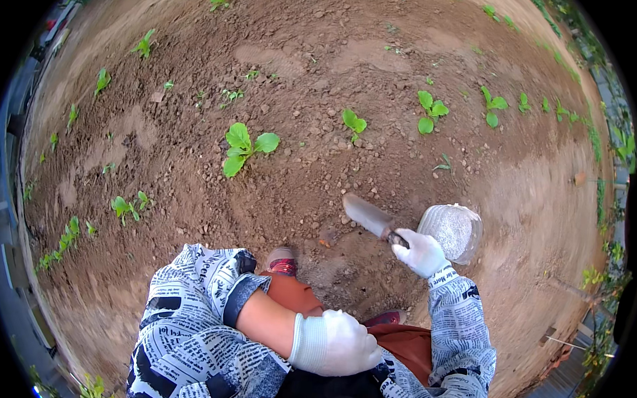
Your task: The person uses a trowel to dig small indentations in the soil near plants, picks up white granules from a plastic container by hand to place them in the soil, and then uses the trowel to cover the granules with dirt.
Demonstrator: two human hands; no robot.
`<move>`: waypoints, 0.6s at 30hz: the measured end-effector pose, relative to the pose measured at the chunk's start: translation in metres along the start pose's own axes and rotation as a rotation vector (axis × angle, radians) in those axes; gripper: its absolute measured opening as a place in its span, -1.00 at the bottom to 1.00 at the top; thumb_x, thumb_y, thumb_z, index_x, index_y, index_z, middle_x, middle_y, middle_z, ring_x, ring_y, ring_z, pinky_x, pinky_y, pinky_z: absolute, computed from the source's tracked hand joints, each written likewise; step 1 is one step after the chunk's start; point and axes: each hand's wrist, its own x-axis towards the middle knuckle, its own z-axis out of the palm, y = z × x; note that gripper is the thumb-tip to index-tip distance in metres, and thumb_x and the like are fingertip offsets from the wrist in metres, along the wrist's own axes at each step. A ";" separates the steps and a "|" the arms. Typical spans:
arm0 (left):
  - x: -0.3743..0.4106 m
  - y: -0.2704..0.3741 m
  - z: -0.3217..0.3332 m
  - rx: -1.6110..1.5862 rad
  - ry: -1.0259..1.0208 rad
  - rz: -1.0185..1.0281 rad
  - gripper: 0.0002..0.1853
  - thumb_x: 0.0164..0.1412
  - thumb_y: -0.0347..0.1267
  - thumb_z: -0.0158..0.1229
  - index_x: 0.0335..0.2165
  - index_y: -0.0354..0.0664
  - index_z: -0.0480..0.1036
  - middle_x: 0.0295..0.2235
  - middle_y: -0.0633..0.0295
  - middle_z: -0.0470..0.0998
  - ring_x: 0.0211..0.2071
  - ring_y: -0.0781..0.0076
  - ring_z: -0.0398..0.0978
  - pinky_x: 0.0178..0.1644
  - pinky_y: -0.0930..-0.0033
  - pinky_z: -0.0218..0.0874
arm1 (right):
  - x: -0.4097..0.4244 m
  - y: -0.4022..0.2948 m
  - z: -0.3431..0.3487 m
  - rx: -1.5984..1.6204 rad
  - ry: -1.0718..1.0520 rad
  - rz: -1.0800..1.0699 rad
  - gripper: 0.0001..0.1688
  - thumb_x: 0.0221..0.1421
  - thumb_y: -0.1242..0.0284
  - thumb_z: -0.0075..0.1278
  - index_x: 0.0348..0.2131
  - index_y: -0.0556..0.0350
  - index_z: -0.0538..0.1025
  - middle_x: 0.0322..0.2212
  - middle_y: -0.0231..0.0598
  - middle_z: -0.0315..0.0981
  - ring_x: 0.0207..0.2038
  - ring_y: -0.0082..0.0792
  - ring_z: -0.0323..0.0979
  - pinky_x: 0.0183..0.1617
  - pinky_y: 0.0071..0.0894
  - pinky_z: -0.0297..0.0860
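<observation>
My right hand (423, 253), in a white glove, grips the dark handle of a garden trowel (368, 214). The trowel's soil-dulled blade points to the upper left, over loose brown soil (297, 209). Just beyond that hand stands a clear plastic container (474, 238) with whitish-grey granules (449, 232) in it. My left hand (342, 344), also gloved in white, lies across my lap with its fingers curled, its palm side hidden. Whether anything is inside it does not show. The nearest leafy seedling (246, 148) grows ahead and left of the trowel.
Small seedlings (431, 112) stand in a row across the bed, with more plants (129, 208) at the left. My shoes (282, 262) rest on the soil close to the trowel. A twiggy branch (573, 289) and leafy growth line the right rim.
</observation>
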 end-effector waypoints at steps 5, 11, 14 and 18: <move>-0.005 0.004 -0.007 -0.062 0.057 -0.063 -0.85 -0.07 -0.36 0.11 -0.54 -0.23 0.39 -0.62 0.14 0.47 -0.59 0.20 0.53 -0.65 0.19 0.35 | 0.039 -0.032 0.000 -0.142 0.253 -0.157 -0.57 0.06 0.18 0.00 -0.09 -0.08 0.41 -0.41 -0.14 0.50 -0.37 -0.02 0.50 -0.28 -0.09 0.41; -0.014 0.001 -0.007 -0.117 0.108 -0.073 -0.87 -0.06 -0.37 0.11 -0.55 -0.23 0.40 -0.62 0.13 0.47 -0.60 0.19 0.53 -0.64 0.20 0.36 | 0.067 -0.068 -0.006 -0.223 0.315 -0.102 -0.60 0.08 0.20 -0.02 -0.10 -0.07 0.42 -0.48 -0.18 0.49 -0.42 -0.08 0.50 -0.34 -0.11 0.42; -0.017 -0.002 -0.010 -0.158 0.078 -0.091 -0.86 -0.04 -0.37 0.10 -0.55 -0.24 0.39 -0.62 0.12 0.48 -0.59 0.18 0.54 -0.63 0.20 0.36 | 0.072 -0.072 -0.003 -0.212 0.336 -0.133 -0.60 0.08 0.21 -0.02 -0.09 -0.06 0.43 -0.48 -0.18 0.50 -0.43 -0.10 0.51 -0.35 -0.12 0.42; -0.015 -0.006 -0.014 -0.213 0.035 -0.114 -0.85 -0.01 -0.38 0.09 -0.54 -0.26 0.40 -0.61 0.10 0.49 -0.57 0.17 0.55 -0.62 0.20 0.38 | 0.079 -0.076 0.002 -0.176 0.348 -0.112 -0.62 0.08 0.23 -0.03 -0.13 -0.02 0.45 -0.48 -0.17 0.50 -0.45 -0.12 0.51 -0.36 -0.13 0.43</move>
